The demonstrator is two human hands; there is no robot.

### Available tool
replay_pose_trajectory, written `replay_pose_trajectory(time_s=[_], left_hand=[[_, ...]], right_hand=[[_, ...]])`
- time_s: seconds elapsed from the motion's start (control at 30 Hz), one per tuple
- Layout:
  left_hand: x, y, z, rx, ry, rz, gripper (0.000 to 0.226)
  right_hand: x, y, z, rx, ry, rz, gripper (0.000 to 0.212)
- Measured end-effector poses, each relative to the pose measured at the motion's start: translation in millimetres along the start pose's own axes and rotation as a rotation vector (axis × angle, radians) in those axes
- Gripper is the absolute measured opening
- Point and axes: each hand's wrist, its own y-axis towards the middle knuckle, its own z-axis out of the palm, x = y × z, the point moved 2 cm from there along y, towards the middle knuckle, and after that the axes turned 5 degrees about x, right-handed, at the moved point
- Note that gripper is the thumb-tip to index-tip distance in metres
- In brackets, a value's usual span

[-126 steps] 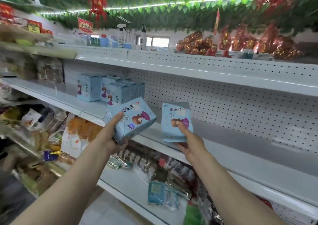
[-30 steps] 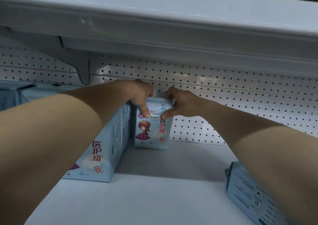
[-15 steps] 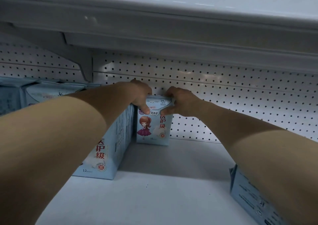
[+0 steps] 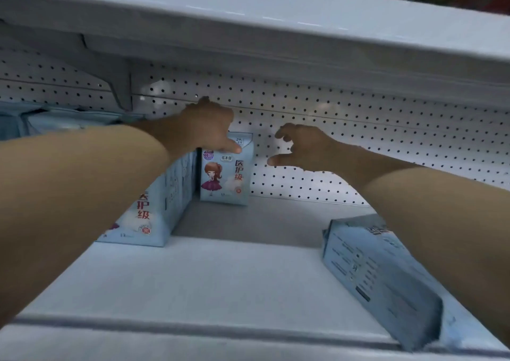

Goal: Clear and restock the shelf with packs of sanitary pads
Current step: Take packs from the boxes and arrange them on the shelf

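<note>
Against the white perforated metal back panel (image 4: 358, 139): a light-blue, rectangular, plastic-wrapped pack of sanitary pads, the upright pack (image 4: 225, 179), is standing on end. Its printed front, with a cartoon girl in a purple dress, is facing the camera. Whether its rear is touching the back panel cannot be told.
Left hand (image 4: 209, 128): is gripping the upright pack by its top edge. The thumb is lying across the upper front face. The other fingers are reaching over the top toward the back panel and are hidden.
Right hand (image 4: 306, 148): is hovering in front of the back panel, just right of the upright pack and clear of it. Its fingers are loosely curled and spread, holding nothing.
Row of packs (image 4: 154, 208): matching light-blue packs are standing in a line running forward from the back panel, just left of the upright pack and partly hidden by the left forearm.
Lying pack (image 4: 380, 275): another light-blue pack is lying flat, well forward of the back panel on the right, small-print face up, partly under the right forearm.
Shelf board (image 4: 220, 277): white metal, is carrying every pack and running forward from the foot of the back panel.
Upper shelf (image 4: 276, 43): white metal, is overhanging from the top of the back panel.
</note>
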Motion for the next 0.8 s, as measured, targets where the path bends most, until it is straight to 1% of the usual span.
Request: replay_pose_trajectory(time_s=[0.07, 0.13, 0.2, 0.27, 0.3, 0.37, 0.43, 0.47, 0.57, 0.63, 0.73, 0.8], left_hand=[[-19, -19, 0, -0.079, -0.028, 0.067, 0.076], [-44, -43, 2, -0.069, -0.087, 0.118, 0.073], [-74, -67, 7, 0.043, -0.136, 0.095, 0.071], [-103, -87, 14, 0.209, -0.220, 0.046, 0.072], [-116, -96, 18, 0.304, -0.314, 0.020, 0.074], [-140, -110, 25, 0.480, -0.624, -0.030, 0.078], [-159, -121, 27, 0.602, -0.912, -0.082, 0.084], [-167, -125, 27, 0.639, -1.014, -0.101, 0.086], [-188, -131, 21, 0.716, -1.259, -0.138, 0.085], [-195, -134, 17, 0.716, -1.344, -0.185, 0.084], [-193, -137, 5, 0.595, -1.432, -0.261, 0.073], [-187, -140, -3, 0.491, -1.496, -0.283, 0.065]], right_hand=[[-8, -27, -9, 0.033, -0.003, 0.060, 0.069], [-16, -57, -18, 0.087, -0.064, 0.133, 0.068], [-25, -83, -24, 0.190, -0.123, 0.232, 0.073], [-37, -105, -25, 0.287, -0.174, 0.365, 0.078], [-43, -115, -25, 0.313, -0.193, 0.433, 0.080], [-56, -132, -26, 0.320, -0.148, 0.548, 0.078], [-65, -147, -28, 0.311, -0.037, 0.636, 0.072], [-66, -155, -30, 0.315, 0.022, 0.667, 0.071], [-60, -171, -33, 0.346, 0.199, 0.656, 0.067], [-51, -177, -37, 0.334, 0.242, 0.606, 0.064], [-36, -180, -45, 0.299, 0.260, 0.488, 0.059], [-26, -181, -52, 0.226, 0.283, 0.428, 0.057]])
